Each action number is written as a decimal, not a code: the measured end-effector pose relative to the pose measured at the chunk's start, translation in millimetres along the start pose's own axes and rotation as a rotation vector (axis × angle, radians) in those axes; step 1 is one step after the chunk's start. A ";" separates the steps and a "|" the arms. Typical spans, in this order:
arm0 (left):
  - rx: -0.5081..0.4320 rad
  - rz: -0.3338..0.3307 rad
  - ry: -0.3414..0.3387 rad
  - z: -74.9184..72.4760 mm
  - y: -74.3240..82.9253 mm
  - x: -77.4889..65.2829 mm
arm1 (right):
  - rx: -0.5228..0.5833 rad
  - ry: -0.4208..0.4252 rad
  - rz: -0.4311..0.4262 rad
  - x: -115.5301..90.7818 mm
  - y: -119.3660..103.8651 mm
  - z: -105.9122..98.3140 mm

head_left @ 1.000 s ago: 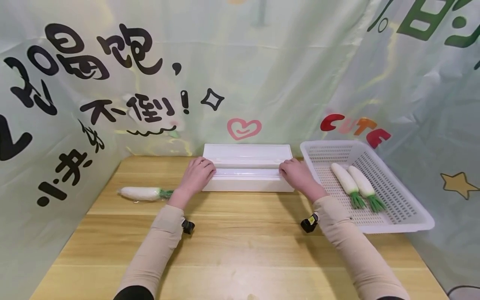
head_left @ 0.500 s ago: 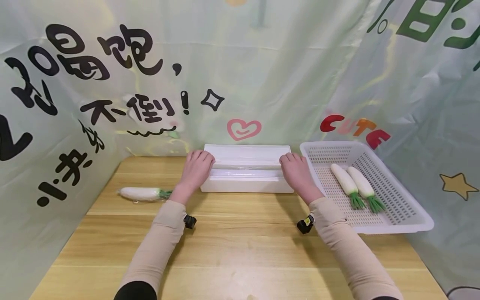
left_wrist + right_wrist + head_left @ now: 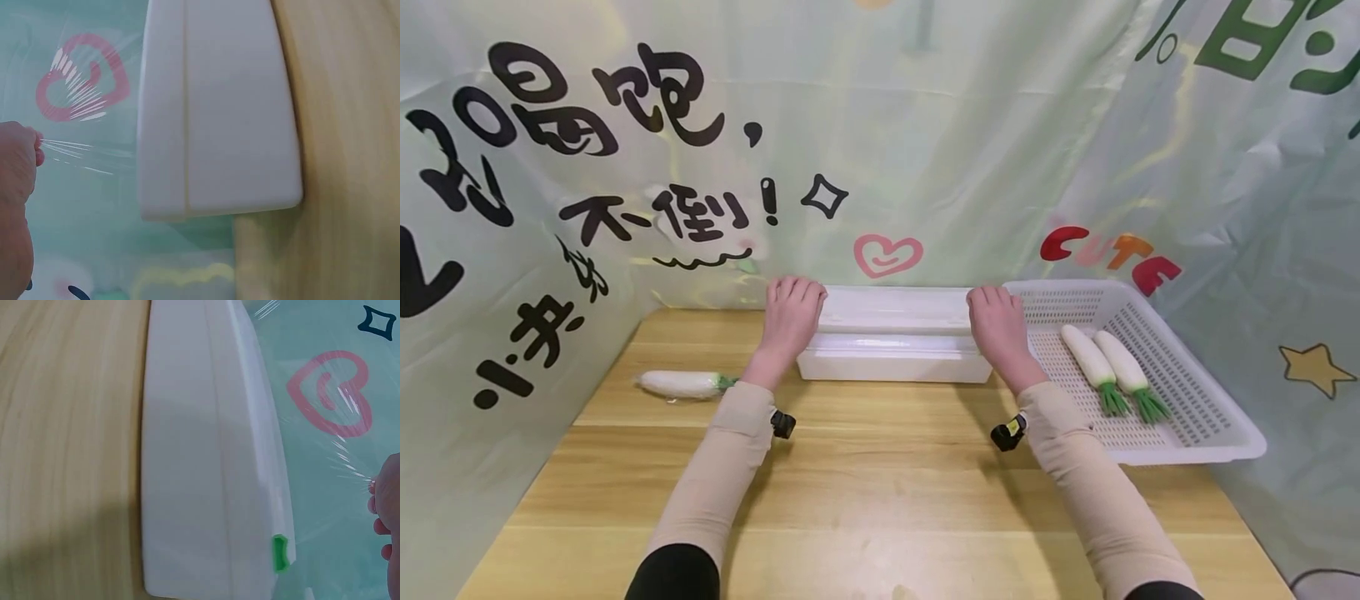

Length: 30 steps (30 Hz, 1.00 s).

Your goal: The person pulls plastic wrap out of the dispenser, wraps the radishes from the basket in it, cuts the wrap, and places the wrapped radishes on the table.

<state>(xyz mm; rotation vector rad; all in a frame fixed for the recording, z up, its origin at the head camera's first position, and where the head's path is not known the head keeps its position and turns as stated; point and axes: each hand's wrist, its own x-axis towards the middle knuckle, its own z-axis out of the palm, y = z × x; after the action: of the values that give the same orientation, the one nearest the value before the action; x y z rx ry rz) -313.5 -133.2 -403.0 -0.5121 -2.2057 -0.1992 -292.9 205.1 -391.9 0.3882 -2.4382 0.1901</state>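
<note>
A white cling film dispenser (image 3: pixel 895 368) lies crosswise at the back of the table, its lid raised at the rear. Clear cling film (image 3: pixel 81 100) stretches up out of it, with bright creases running to the fingers. My left hand (image 3: pixel 793 317) pinches one corner of the film above the box's left end. Over the right end, my right hand (image 3: pixel 1000 329) pinches the other corner, and creases fan out from its fingertips in the right wrist view. A small green piece (image 3: pixel 280 553) sits on the dispenser's edge.
One white radish (image 3: pixel 681 384) with green stalks lies left of the dispenser, a bit of clear film around it. A white perforated basket (image 3: pixel 1187 456) at right holds two more radishes (image 3: pixel 1088 358). A printed curtain (image 3: pixel 970 167) hangs close behind the table.
Both hands have risen from the dispenser's front and moved back over it, drawing the cling film up with them and moving slightly apart.
</note>
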 end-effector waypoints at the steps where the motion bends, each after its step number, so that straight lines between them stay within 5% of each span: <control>1: 0.001 -0.005 0.003 -0.7 -0.5 2.4 | -0.004 0.007 -0.001 2.0 0.0 -0.9; 30: 0.026 0.018 0.044 -46.9 -6.9 65.1 | -0.023 0.157 -0.050 58.8 -3.4 -51.6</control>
<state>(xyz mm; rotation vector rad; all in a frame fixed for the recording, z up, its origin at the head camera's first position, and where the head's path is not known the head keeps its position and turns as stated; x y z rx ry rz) -319.8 -135.0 -322.8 -0.5085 -2.1571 -0.1702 -305.2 200.4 -314.8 0.4076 -2.2718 0.1649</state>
